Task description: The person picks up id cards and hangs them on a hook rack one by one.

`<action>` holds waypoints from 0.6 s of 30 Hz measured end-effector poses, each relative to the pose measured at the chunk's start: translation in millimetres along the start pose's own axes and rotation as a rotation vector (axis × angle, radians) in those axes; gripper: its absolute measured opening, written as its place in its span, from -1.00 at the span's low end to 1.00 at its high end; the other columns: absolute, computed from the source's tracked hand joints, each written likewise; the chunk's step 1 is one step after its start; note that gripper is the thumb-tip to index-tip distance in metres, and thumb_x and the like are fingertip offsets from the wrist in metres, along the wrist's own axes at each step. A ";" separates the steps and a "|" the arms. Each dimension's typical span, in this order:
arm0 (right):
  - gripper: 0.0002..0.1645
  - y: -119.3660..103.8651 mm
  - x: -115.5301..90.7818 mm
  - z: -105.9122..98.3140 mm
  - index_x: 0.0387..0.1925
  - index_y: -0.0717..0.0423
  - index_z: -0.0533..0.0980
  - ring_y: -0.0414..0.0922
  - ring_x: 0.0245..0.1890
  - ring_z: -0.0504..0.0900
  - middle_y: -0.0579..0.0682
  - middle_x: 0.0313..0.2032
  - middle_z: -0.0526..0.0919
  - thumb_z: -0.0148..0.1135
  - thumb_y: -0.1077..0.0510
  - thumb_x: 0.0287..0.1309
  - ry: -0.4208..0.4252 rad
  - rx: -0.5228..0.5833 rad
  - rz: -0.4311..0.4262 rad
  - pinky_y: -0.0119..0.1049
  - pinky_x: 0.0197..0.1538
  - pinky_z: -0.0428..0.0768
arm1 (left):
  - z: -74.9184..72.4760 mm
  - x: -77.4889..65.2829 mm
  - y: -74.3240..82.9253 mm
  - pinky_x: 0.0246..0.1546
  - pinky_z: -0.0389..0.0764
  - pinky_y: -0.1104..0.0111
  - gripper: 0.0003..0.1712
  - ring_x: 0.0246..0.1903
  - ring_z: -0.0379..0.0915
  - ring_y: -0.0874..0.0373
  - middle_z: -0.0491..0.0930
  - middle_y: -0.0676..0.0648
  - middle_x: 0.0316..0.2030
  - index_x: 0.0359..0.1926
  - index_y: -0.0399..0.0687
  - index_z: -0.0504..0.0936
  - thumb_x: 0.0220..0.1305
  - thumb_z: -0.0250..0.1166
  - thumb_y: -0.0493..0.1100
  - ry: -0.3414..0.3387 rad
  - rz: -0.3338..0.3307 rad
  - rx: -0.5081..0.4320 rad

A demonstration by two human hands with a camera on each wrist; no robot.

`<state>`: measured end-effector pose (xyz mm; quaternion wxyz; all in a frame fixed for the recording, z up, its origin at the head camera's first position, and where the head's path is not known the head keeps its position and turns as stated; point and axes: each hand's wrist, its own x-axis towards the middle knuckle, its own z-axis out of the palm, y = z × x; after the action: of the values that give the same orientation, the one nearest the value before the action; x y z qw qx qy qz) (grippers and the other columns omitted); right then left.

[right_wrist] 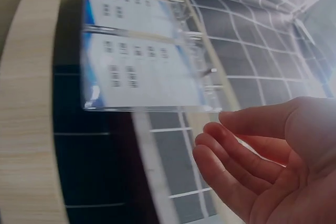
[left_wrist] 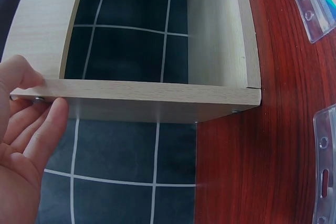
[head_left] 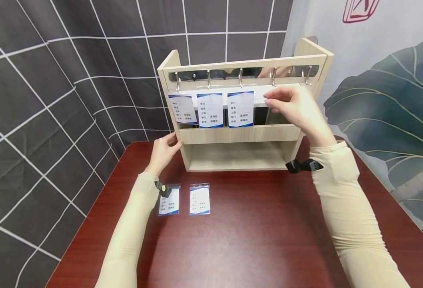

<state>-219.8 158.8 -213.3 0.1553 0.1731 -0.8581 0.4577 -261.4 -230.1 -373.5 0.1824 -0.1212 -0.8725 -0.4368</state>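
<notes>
Left grip point(head_left: 164, 151): rack point(head_left: 233, 135) edge is pinched.
Right grip point(head_left: 296, 107): loosely curled beside hung badges point(head_left: 241, 110); apparently nothing is held.
Table point(head_left: 269, 232): two badges point(head_left: 199, 201) are laid.

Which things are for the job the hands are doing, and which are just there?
Seem part of the job:
- three hanging cards
- two cards on the table
- wooden rack, gripped by the left hand
- metal hooks, near the right hand

Probably just there:
- dark backdrop with white lines
- leaf picture
</notes>
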 end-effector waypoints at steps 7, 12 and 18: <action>-0.64 18.6 -10.7 17.1 0.03 0.39 0.62 -0.41 -0.32 0.66 0.11 -0.10 0.73 0.30 0.20 0.32 -0.058 0.094 0.069 -0.52 -0.20 0.66 | 1.4 -0.1 -4.6 0.10 0.63 0.15 -0.53 0.06 0.64 -0.09 0.66 -0.30 0.04 0.21 -0.32 0.60 0.32 0.32 -0.23 0.007 0.002 -0.011; -0.64 32.3 -17.6 26.5 0.03 0.34 0.63 -0.37 -0.33 0.67 0.16 -0.06 0.73 0.33 0.16 0.31 -0.065 0.092 0.101 -0.52 -0.20 0.66 | 1.8 -0.1 -4.3 0.11 0.63 0.15 -0.53 0.07 0.63 -0.08 0.66 -0.29 0.06 0.22 -0.30 0.60 0.32 0.32 -0.23 0.010 0.003 -0.016; -0.60 51.2 -26.4 37.7 0.06 0.40 0.60 -0.31 -0.30 0.69 0.01 -0.14 0.75 0.35 0.21 0.29 -0.107 0.188 0.144 -0.45 -0.18 0.70 | 1.6 0.6 -3.4 0.12 0.62 0.16 -0.53 0.08 0.63 -0.07 0.65 -0.28 0.07 0.22 -0.31 0.60 0.32 0.32 -0.23 0.007 0.004 -0.011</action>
<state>-222.8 157.9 -282.1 0.0589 0.1489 -0.8287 0.5363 -263.6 -230.8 -376.7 0.1855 -0.1227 -0.8692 -0.4417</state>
